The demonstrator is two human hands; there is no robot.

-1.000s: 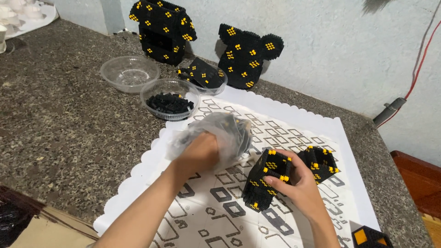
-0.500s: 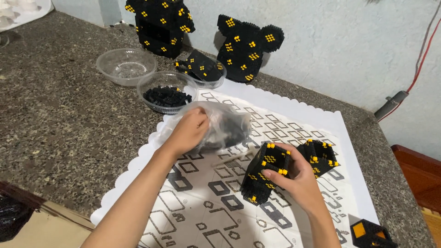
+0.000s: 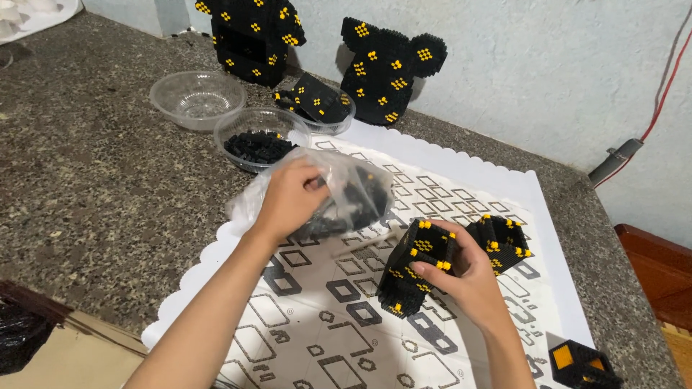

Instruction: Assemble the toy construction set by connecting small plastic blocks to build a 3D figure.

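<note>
My left hand (image 3: 292,196) reaches into a clear plastic bag (image 3: 360,194) of small black bricks that lies on the white patterned mat (image 3: 461,187). My right hand (image 3: 461,277) grips a black block model with yellow studs (image 3: 414,266), tilted on the mat. A second black-and-yellow piece (image 3: 501,241) sits just right of it, touching it or very close.
Clear bowls stand at the back: an empty one (image 3: 196,97), one with black bricks (image 3: 259,140), one holding a black-yellow part (image 3: 317,104). Two larger black-yellow builds (image 3: 252,36) (image 3: 389,68) lean near the wall. A small black-orange piece (image 3: 580,364) lies bottom right. A cable (image 3: 620,158) runs down the wall.
My left hand with the bag has shifted slightly toward the middle of the mat and dug deeper into the bag. My right hand keeps its hold on the block model.
</note>
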